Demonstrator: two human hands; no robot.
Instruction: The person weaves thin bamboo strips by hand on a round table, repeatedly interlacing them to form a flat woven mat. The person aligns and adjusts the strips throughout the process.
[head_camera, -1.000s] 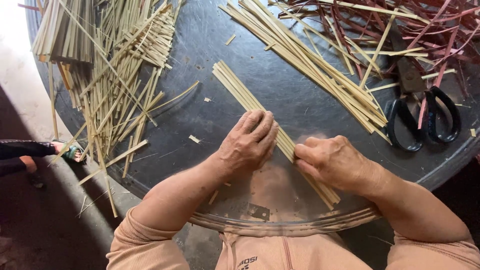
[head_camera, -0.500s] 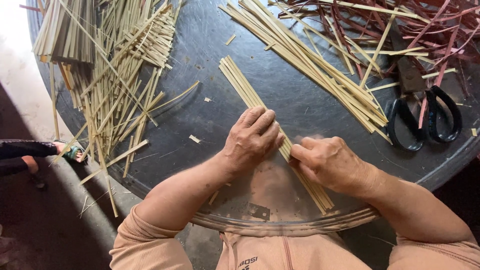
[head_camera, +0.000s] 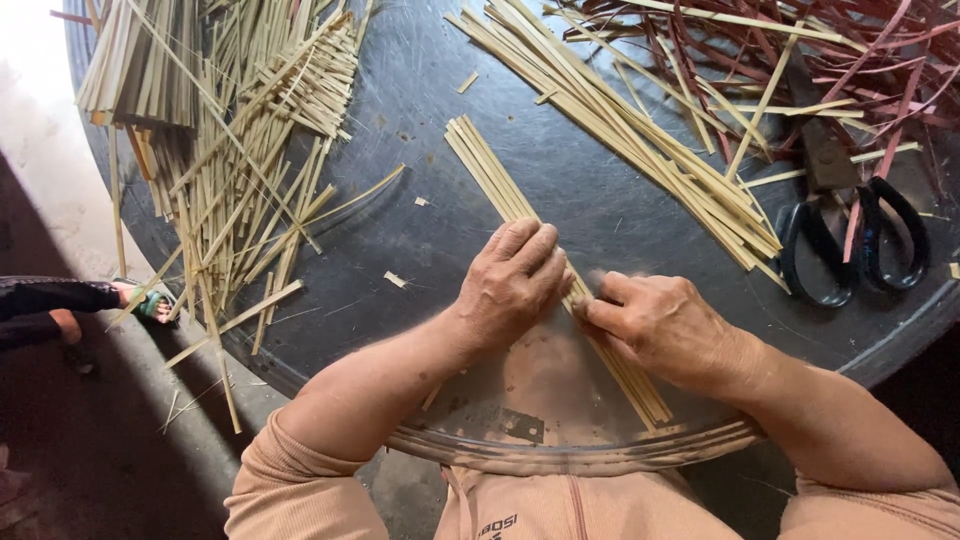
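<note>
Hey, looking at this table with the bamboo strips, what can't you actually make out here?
Head view, the only one:
- Middle of the flat strip bundle: covered by the left hand and right hand.
- Right fingertips: slightly motion-blurred, so the grip is unclear.
- Scissors: blades buried under the reddish strips.
- Left pile of strips: cut off by the top edge.
- Person at far left: mostly cropped by the frame.

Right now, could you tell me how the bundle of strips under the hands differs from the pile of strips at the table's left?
The bundle under the hands lies tight and parallel; the left pile is loose and crisscrossed. The bundle is few strips and narrow; the pile is many and spreads wide. The left hand and right hand press on the bundle; nothing touches the pile. Both are pale, thin strips on the dark round table.
</note>
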